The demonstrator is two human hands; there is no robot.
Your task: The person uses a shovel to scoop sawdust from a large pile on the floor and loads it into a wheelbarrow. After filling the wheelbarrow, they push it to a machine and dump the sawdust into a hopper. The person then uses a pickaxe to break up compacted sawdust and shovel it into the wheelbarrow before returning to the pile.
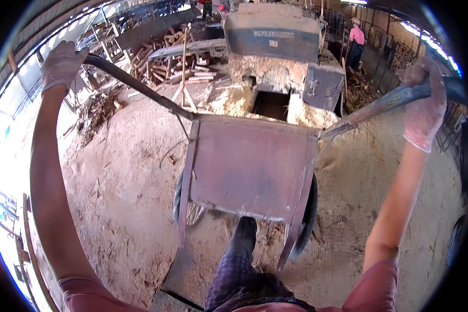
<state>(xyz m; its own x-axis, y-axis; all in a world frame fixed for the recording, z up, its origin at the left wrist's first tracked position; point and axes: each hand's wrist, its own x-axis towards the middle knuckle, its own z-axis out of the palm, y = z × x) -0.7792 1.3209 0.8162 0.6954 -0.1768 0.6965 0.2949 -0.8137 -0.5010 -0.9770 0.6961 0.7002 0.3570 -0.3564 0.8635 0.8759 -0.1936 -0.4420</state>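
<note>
Sawdust floor [119,171], open shed, scrap wood pile [166,62] behind. Rusty metal cart [249,166] centre, tipped up, wheels on sawdust. Left hand [61,63], gloved, grip closed round left handle [135,83]; right hand [424,104], gloved, grip closed round right handle [379,106]. Grey-blue machine [275,36] beyond cart, pale rectangular label on front. Person in pink shirt [355,36] far right.
</note>
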